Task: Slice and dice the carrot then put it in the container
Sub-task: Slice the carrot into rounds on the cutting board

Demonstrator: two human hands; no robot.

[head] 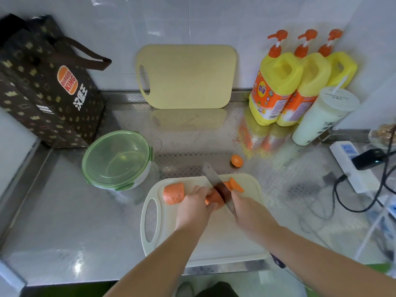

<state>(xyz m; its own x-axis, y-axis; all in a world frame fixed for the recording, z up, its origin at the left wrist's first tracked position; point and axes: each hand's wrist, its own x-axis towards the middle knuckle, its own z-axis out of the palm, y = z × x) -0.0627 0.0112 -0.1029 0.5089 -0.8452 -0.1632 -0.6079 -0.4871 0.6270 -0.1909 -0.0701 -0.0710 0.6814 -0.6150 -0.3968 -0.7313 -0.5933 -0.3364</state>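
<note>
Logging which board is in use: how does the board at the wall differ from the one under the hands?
The tan board stands on edge, leaning on the tiled wall; the white board lies flat on the counter. The tan board is bare; the white board carries the carrot pieces being cut. Both are rounded rectangles with an oval handle slot at the left end.

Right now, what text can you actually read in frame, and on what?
"BURGER KING": round logo on the brown bag.
"汉堡王": white characters beside that logo, same bag.
Yellow detergent bottles: label print too blurred to read.
White cup: print on lid and side too small to read.
</note>
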